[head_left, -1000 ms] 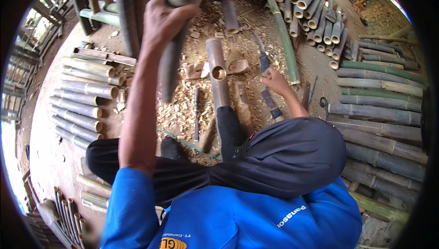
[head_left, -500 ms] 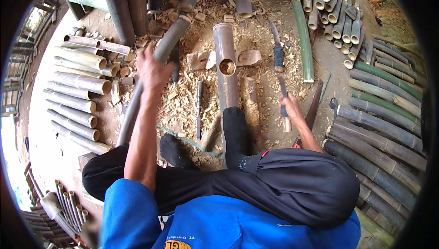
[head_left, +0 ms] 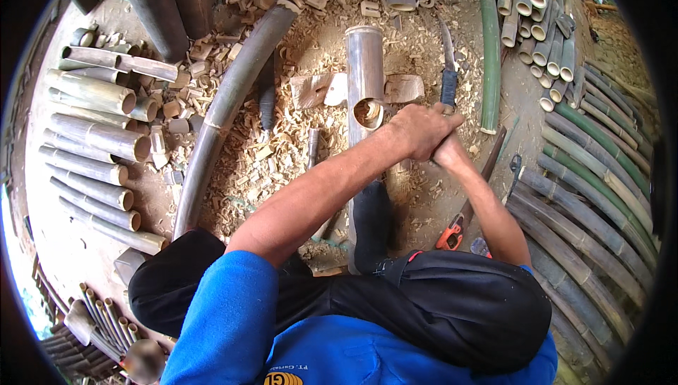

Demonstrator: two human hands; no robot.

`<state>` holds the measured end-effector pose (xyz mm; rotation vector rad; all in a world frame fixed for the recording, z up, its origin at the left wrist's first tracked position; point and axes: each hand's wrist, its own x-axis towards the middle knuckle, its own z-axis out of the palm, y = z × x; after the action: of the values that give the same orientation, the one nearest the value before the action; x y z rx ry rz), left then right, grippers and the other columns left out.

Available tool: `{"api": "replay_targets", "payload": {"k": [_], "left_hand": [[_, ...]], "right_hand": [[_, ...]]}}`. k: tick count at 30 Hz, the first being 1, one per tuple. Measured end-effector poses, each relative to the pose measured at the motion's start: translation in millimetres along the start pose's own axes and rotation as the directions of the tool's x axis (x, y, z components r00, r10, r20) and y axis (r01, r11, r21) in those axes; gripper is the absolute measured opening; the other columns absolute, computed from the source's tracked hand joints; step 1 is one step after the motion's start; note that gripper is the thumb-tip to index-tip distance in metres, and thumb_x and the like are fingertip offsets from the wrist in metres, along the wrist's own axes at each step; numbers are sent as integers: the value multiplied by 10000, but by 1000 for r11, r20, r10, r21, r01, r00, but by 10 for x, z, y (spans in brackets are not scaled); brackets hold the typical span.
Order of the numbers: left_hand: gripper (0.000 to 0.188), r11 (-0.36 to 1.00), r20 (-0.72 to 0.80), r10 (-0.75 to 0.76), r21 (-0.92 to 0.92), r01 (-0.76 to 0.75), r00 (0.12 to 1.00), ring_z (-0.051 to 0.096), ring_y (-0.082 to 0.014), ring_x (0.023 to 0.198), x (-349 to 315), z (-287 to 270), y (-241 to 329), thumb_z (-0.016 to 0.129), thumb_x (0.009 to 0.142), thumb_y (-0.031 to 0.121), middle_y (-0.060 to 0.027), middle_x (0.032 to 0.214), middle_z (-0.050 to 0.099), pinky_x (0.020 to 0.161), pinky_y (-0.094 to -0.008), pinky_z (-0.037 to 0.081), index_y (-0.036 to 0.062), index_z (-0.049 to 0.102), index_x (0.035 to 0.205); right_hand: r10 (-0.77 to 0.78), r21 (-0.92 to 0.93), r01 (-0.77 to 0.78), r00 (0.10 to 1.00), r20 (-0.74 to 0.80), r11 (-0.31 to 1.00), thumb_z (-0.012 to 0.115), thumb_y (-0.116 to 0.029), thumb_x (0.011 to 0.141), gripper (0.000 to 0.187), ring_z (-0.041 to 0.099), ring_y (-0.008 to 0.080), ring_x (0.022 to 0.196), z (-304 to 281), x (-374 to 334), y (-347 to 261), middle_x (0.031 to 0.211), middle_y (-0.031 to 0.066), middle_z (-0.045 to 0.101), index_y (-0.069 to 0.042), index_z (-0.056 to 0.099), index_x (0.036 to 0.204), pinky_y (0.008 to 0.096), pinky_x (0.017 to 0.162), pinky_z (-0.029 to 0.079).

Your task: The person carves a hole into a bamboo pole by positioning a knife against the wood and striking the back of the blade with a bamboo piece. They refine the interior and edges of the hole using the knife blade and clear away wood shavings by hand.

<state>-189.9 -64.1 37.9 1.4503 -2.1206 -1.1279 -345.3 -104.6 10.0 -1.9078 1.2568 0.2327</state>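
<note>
Over the right side of a bamboo tube, my left hand is closed and pressed against my right hand. My right hand is closed too, around a knife that the hands now hide. The tube has a round hole cut in its upper side and lies across a notched wood block; my black-socked foot rests on its near end. Just beyond my hands, a knife with a wrapped dark handle lies on the ground. Below my left forearm, a chisel is partly covered.
A long bamboo pole slants along the left. Cut bamboo pieces lie in a row farther left. A saw with an orange handle is by my right forearm. Bamboo lengths are stacked at right; wood chips cover the ground.
My left hand has let go of the long bamboo pole and swung right to meet my right hand. My right hand has risen slightly with the knife. The view has shifted a little.
</note>
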Motion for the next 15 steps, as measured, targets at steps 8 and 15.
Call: {"api": "replay_targets", "payload": {"k": [8, 15], "left_hand": [[824, 940, -526, -183, -341, -9, 831, 579, -468, 1173, -154, -226, -147, 652, 648, -150, -238, 1380, 475, 944, -498, 539, 129, 441, 1395], [900, 875, -754, -366, -479, -75, 545, 501, -493, 1256, -369, -166, -261, 586, 648, -171, -285, 1436, 372, 1041, -488, 485, 108, 385, 1480]], "right_hand": [[-269, -572, 328, 945, 189, 751, 598, -104, 869, 230, 675, 312, 820, -668, 502, -879, 983, 212, 671, 34, 626, 1051, 427, 754, 583], [-430, -677, 595, 797, 425, 434, 682, -125, 758, 211, 659, 258, 745, -597, 792, -1528, 833, 129, 679, -27, 648, 941, 414, 708, 545]]}}
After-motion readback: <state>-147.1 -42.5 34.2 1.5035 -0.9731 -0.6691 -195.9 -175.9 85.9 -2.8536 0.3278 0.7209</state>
